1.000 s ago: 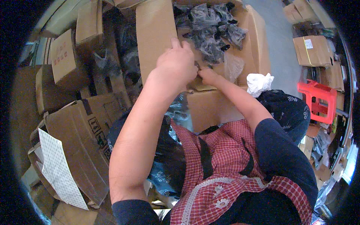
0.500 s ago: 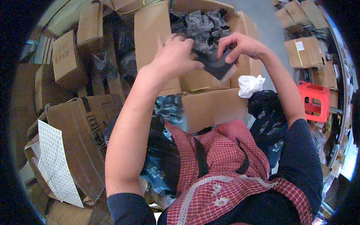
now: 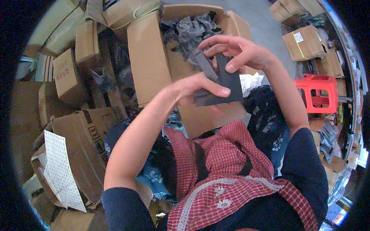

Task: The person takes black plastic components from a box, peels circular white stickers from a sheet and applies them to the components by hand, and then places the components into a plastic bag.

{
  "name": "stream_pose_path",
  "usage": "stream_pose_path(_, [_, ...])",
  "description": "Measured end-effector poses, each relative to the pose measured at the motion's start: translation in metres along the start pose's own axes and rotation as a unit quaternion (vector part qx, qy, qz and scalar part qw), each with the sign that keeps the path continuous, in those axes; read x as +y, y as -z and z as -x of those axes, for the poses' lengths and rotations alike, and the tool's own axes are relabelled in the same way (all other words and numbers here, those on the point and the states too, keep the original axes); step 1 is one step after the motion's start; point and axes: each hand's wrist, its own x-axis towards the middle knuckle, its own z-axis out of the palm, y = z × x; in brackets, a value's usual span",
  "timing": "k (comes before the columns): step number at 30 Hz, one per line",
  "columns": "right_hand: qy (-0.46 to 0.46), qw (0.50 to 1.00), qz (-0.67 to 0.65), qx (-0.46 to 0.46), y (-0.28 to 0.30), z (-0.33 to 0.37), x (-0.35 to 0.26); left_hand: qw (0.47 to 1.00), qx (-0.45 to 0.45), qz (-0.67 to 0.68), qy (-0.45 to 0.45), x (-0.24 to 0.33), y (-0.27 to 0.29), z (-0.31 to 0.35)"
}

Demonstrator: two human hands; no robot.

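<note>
Both hands hold a dark grey flat piece (image 3: pixel 233 85) with straight edges, tilted above the near side of an open cardboard box (image 3: pixel 148 59). A grey strip of it, or of a second piece, stands up between the hands; I cannot tell which. My left hand (image 3: pixel 194 85) grips its lower left part, thumb laid on the face and fingers hidden behind. At the upper right edge, my right hand (image 3: pixel 246 54) pinches it between thumb and fingers. Crumpled dark plastic bags (image 3: pixel 190 32) fill the far part of the box.
Crumpled white paper or plastic (image 3: pixel 252 82) lies right of the box. A red plastic stool (image 3: pixel 318 92) stands farther right, near a taped carton (image 3: pixel 306 44). More cartons (image 3: pixel 67 73) crowd the left. A patterned white sheet (image 3: pixel 63 169) leans on a worn brown box (image 3: pixel 83 142).
The dark piece has come nearer and turned to show more of its face. My left hand, blurred beside it before, now clasps it with the thumb on top. The view has shifted slightly.
</note>
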Motion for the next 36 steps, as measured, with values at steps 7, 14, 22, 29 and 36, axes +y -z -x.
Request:
stream_pose_path(7, [-0.122,0.972,0.189,0.067,-0.031,-0.004,0.040,0.978,0.206,-0.028,0.011,-0.035,0.002,0.000])
stream_pose_path(14, [-0.007,0.981,0.086,0.171,-0.028,-0.015,0.071,0.971,0.220,-0.071,-0.055,-0.026,0.000,-0.003])
stream_pose_path(22, [-0.038,0.980,-0.032,0.192,-0.020,-0.009,0.051,0.989,0.140,0.036,-0.039,-0.008,-0.012,-0.002])
stream_pose_path(29, [-0.030,0.978,0.144,0.151,-0.026,-0.019,0.063,0.984,0.170,-0.025,0.038,-0.017,-0.007,-0.013])
stream_pose_path(36, [0.019,0.980,0.091,0.175,-0.022,-0.011,0.051,0.994,0.106,0.006,-0.016,-0.012,-0.005,-0.014])
